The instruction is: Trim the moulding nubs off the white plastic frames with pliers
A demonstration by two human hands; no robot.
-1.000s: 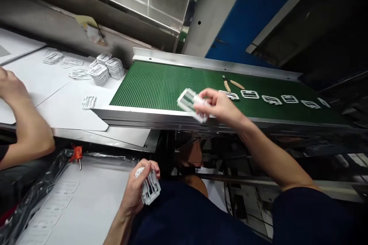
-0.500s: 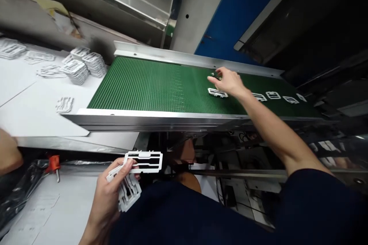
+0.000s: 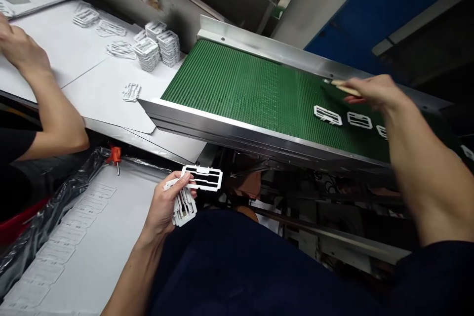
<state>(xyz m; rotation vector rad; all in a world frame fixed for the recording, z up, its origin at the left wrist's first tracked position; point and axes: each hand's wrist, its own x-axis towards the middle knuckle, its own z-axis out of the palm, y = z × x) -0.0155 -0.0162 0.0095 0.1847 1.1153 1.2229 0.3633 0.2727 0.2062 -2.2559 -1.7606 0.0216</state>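
Head | left hand (image 3: 161, 203) clamped on white frames (image 3: 202, 170) | right hand (image 3: 374, 91), upper right, grips pliers (image 3: 339, 85) | likely tool pickup; next needs clear lift

left hand (image 3: 166, 202) gripping, right hand (image 3: 374, 91) outstretched

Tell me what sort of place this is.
Probably a factory workstation: white frames lie on a green conveyor belt, and stacks of similar ones stand on the white worktop beside it.
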